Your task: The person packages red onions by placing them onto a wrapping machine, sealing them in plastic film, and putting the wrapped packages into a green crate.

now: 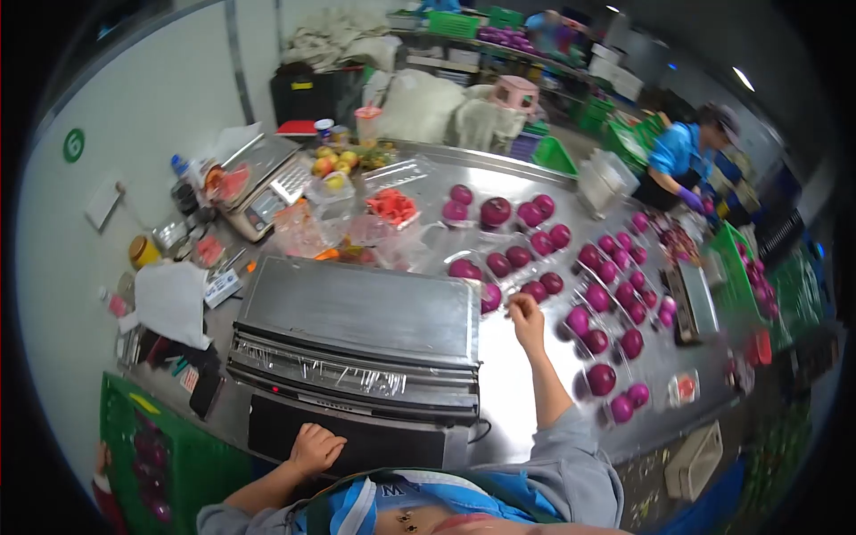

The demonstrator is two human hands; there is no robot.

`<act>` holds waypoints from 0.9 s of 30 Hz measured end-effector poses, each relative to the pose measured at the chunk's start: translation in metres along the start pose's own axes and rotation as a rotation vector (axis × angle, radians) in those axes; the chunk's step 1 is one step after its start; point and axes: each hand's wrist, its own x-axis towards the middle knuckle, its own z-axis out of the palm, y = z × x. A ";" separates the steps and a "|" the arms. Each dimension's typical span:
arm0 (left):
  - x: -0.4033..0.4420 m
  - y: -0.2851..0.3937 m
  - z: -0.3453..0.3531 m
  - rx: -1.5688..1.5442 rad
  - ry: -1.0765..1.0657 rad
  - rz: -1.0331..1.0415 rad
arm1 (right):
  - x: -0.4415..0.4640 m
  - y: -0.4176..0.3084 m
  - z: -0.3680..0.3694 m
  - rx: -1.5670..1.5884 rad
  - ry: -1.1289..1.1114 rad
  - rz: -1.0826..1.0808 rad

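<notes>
My right hand (pixel 526 319) reaches over the steel table with its fingers curled together, close to a tray of red onions (pixel 536 291). Whether it pinches the tray's edge is too blurred to make out. My left hand (pixel 315 448), fingers curled in and nothing seen in them, is over the black plate (pixel 348 437) at the front of the film-wrapping machine (pixel 361 308). Clear film shows along the machine's slot, beside a small red light. More onions in trays (pixel 588 330) spread across the right side of the table.
A weighing scale (pixel 259 201), apples (pixel 334 162) and bagged cut pieces (pixel 392 207) stand at back left. A phone (pixel 206 394) lies left of the machine. A green crate (pixel 178 473) is at lower left. At the far right a co-worker (pixel 682 160) in purple gloves handles onions.
</notes>
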 end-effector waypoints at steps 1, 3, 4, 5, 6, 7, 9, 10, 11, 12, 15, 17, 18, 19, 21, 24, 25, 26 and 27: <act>0.002 0.000 0.002 0.015 0.009 -0.039 | 0.038 0.005 0.009 -0.123 -0.068 -0.050; 0.001 -0.003 0.004 -0.004 -0.006 -0.001 | 0.111 0.017 0.045 -0.268 -0.161 -0.099; 0.001 -0.004 0.003 0.002 -0.007 -0.027 | 0.144 0.019 0.065 -0.297 -0.189 -0.101; 0.002 -0.005 0.004 -0.002 -0.021 -0.023 | 0.172 0.017 0.085 -0.380 -0.242 -0.121; 0.001 -0.007 0.005 -0.009 -0.035 -0.015 | 0.196 0.015 0.105 -0.466 -0.292 -0.142; 0.000 -0.008 0.005 -0.014 -0.033 -0.030 | 0.215 0.011 0.123 -0.530 -0.350 -0.068; -0.002 -0.014 0.004 -0.030 -0.116 -0.005 | 0.247 0.016 0.152 -0.601 -0.416 0.006; -0.003 -0.015 0.004 -0.037 -0.117 -0.012 | 0.262 0.035 0.166 -0.645 -0.282 -0.044; -0.003 -0.015 0.003 -0.058 -0.155 -0.033 | 0.273 0.053 0.179 -0.684 -0.143 -0.093; -0.002 -0.017 0.001 -0.076 -0.194 -0.048 | 0.283 0.064 0.188 -0.684 -0.139 -0.087; -0.005 -0.027 0.003 -0.178 -0.154 -0.055 | 0.307 0.106 0.202 -0.377 -0.136 0.168; -0.008 -0.032 0.004 -0.224 -0.144 -0.053 | 0.307 0.110 0.210 -0.163 -0.133 0.396; -0.013 -0.031 0.003 -0.259 -0.161 -0.065 | 0.298 0.101 0.210 -0.003 -0.134 0.593; -0.016 -0.034 0.003 -0.260 -0.184 -0.059 | 0.299 0.101 0.208 0.073 -0.206 0.638; -0.025 -0.043 0.009 -0.227 -0.233 -0.041 | 0.306 0.105 0.218 0.082 -0.109 0.677; -0.038 -0.050 0.020 -0.232 -0.231 -0.029 | 0.333 0.155 0.228 0.058 0.046 0.765; -0.048 -0.051 0.028 -0.310 -0.248 -0.080 | 0.331 0.155 0.234 0.071 0.078 0.793; -0.057 -0.043 0.036 -0.312 -0.249 -0.106 | 0.330 0.155 0.242 0.090 0.110 0.819; -0.060 -0.044 0.038 -0.323 -0.256 -0.128 | 0.326 0.147 0.248 0.179 0.091 0.817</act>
